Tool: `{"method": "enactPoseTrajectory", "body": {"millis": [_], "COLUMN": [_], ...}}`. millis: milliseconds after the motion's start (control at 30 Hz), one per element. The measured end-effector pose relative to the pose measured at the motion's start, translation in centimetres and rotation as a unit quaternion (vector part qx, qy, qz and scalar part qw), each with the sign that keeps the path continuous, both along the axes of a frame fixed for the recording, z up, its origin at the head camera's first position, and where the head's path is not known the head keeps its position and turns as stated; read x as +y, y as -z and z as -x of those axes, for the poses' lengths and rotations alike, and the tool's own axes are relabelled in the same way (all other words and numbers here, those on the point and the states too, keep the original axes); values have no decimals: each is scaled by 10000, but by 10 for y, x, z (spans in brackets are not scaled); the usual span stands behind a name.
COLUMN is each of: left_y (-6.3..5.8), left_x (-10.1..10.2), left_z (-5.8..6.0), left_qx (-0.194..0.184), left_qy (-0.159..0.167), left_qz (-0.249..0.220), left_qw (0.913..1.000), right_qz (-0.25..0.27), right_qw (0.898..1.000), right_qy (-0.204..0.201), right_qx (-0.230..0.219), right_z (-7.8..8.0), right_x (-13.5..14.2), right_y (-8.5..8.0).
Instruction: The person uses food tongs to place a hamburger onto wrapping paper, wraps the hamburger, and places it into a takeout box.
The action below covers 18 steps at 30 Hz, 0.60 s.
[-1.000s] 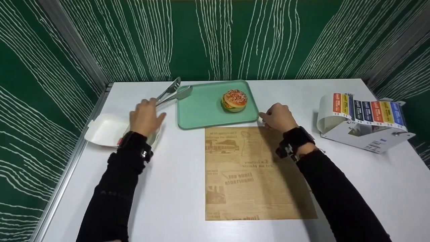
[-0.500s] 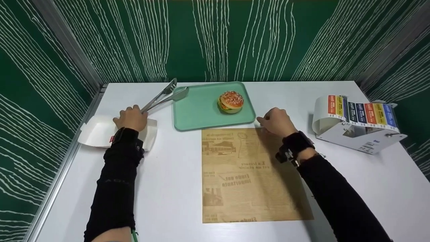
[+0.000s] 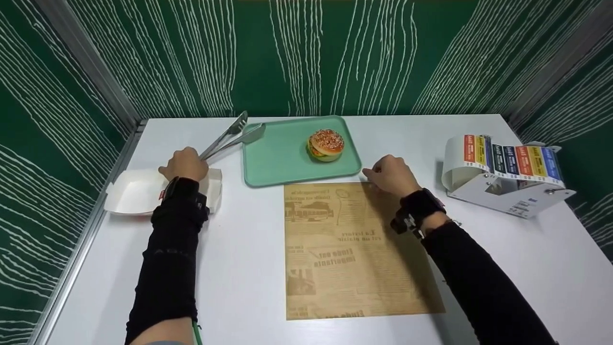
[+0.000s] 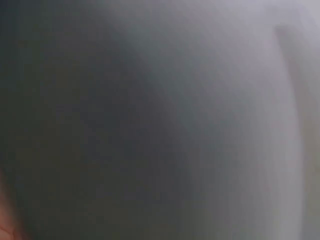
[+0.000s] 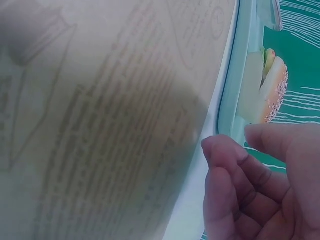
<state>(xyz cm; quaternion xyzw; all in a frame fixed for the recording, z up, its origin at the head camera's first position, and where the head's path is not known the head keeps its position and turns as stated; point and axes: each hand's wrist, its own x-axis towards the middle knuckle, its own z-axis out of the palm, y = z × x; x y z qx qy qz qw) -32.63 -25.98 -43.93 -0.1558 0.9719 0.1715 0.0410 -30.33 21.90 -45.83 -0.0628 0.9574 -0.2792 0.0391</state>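
Note:
My left hand [image 3: 184, 164] grips the back of a white paper burger box [image 3: 136, 191], its fingertips hidden. In the left wrist view only a blurred grey surface shows. Metal tongs [image 3: 227, 136] lie just beyond that hand, their tips over the left edge of a green tray [image 3: 278, 167]. A sesame burger [image 3: 325, 145] sits on the tray's right side. Near the tray's front right corner, my right hand [image 3: 393, 175] is loosely curled beside a sheet of brown printed paper [image 3: 325, 273]. Thumb and forefinger stand apart in the right wrist view, with nothing between them.
At the right stands a white holder [image 3: 493, 194] with a row of coloured labels [image 3: 527, 160]. A green wall [image 3: 268, 72] with white lines closes off the back of the white table [image 3: 239, 268]. A metal frame edge [image 3: 76, 249] runs along the left.
The left hand has moved left and down, from beside the tongs onto the burger box. Its fingers have curled, and the box has turned slightly. The right hand has barely moved.

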Motion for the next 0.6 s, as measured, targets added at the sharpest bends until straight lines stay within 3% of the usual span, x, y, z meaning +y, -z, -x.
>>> {"method": "enactPoseTrajectory", "body": {"millis": [267, 600], "left_y": [6, 8], "left_x": [4, 8], "left_z": [1, 0], "left_qx": [366, 1399], "left_qy": [242, 666], "left_qz": [279, 395], "left_qw": [9986, 9871], "right_qz": [-134, -146], "right_qw": [9999, 9999], "right_qy": [74, 75], "right_qx": [-32, -13], "right_z": [-1, -2], "right_x": [0, 3], "right_y": [-1, 0]}}
